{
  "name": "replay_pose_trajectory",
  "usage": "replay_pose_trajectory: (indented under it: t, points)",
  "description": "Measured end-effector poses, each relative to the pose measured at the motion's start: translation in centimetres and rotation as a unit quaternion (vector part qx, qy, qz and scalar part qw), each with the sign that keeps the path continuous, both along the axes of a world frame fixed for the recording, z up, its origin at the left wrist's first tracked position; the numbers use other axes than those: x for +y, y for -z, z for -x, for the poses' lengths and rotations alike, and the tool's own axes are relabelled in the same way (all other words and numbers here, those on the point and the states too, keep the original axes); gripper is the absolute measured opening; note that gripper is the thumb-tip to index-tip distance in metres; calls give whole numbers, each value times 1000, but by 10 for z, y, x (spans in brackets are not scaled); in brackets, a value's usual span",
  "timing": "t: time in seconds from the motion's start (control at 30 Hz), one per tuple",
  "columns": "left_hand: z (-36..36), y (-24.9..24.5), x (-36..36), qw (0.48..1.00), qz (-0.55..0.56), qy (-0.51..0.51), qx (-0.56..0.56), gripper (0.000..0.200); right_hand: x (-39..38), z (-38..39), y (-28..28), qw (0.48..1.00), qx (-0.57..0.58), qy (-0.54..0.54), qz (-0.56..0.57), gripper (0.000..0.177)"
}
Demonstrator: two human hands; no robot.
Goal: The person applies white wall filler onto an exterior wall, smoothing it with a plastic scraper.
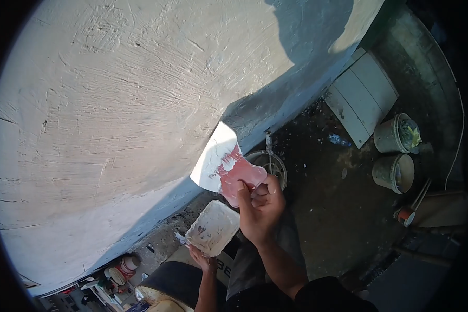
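Note:
Pinched between the thumb and fingers of my right hand (262,213) is a pink putty spreader (244,174). White putty coats its wide edge, which overlaps the rough plastered wall (125,104) in this view. Lower down, my left hand (203,259) grips a shallow rectangular tray (213,226) by its near end. Whitish smears and residue cover the inside of the tray. Part of a bucket (281,169) shows behind my right hand and the spreader.
Two buckets (392,174) stand to the right, one with a crumpled bag in it. Pale panels (362,96) lean near the wall, by a plastic bottle (339,140) on the ground. A dark drum (174,281) sits below my left hand, with clutter at lower left.

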State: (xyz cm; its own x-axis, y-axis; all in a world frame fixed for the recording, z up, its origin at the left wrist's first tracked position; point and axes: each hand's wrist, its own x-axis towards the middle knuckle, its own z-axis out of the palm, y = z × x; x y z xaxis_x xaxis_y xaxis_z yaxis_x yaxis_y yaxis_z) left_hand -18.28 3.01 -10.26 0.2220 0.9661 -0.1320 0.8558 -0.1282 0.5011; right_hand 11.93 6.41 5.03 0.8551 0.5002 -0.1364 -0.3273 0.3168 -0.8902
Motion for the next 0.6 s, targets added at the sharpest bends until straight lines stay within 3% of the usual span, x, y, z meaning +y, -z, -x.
replay_pose_trajectory:
  t: [0.07, 0.13, 0.2, 0.27, 0.33, 0.4, 0.43, 0.5, 0.57, 0.6]
  points:
    - [-8, 12, -6, 998, -48, 23, 26, 77, -31, -19, 28, 1000, -15, -23, 1, 19]
    - [-35, 19, -3, 993, -26, -34, -110, 61, -56, -40, 51, 997, -25, -65, 40, 18]
    - [-66, 2, 2, 922, 104, -137, -347, 54, -77, -56, 58, 987, -54, -131, 81, 21]
    - [-73, 11, 5, 849, 177, -171, -468, 54, -91, -68, 52, 967, -60, -212, 126, 21]
    - [-83, 11, 7, 825, 195, -153, -507, 54, -92, -75, 34, 901, -230, -293, 222, 23]
    - [-107, 0, 5, 829, 172, -128, -516, 53, -81, -77, 14, 801, -422, -331, 266, 24]
    - [-119, -9, 2, 823, 171, -168, -514, 50, -75, -75, 17, 764, -499, -322, 250, 29]
    - [-132, -28, 1, 900, 93, -98, -414, 51, -67, -72, 15, 715, -560, -335, 253, 30]
    - [-142, -39, 0, 875, 123, -93, -459, 50, -60, -69, -1, 648, -617, -361, 263, 32]
    - [-147, -45, -1, 861, 139, -92, -480, 51, -58, -68, -7, 641, -628, -365, 248, 32]
